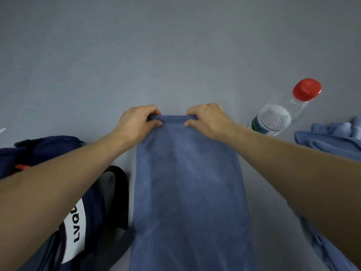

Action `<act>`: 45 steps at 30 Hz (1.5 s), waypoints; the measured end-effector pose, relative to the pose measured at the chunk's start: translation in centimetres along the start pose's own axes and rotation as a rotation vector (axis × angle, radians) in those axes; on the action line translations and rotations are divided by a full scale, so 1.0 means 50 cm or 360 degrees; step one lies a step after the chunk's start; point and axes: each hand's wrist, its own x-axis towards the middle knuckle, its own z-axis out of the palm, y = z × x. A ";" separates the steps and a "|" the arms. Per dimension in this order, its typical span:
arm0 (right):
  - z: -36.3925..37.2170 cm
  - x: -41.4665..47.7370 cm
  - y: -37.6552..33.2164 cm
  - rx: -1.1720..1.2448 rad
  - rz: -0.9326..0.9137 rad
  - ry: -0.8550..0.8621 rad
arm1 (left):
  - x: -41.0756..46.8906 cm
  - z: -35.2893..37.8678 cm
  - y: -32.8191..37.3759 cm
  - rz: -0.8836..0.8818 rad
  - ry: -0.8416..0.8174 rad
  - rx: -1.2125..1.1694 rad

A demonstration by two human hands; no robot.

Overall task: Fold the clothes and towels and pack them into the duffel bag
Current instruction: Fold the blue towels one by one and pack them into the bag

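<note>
blue towel [189, 182] laid out as a long strip on the grey floor [175, 55], long axis running straight away from the body, near end out of view below the frame. far end pinched at its two corners: left hand [136, 122] closed on the left corner, right hand [207, 119] closed on the right corner, thumbs on top, fingers curled under a small rolled lip of cloth. both hands equally near, set level across the short edge. likely next a fold or roll back along that axis, toward the body. duffel bag [58, 153] just beside the strip's left edge, under the left forearm. water bottle [281, 112] and bunched blue cloth [332, 137] off to the right, apart from the strip.
</note>
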 end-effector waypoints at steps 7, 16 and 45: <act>-0.046 -0.057 0.041 -0.0634 0.0091 0.0458 | -0.034 -0.032 -0.044 -0.0085 0.0206 0.0186; -0.073 -0.292 -0.034 -0.0745 0.0002 0.0545 | -0.233 -0.042 -0.005 0.0090 0.0465 0.0198; 0.308 -0.905 -0.092 -0.0063 -0.0448 -0.0159 | -0.940 0.202 0.014 0.0402 -0.0447 0.0510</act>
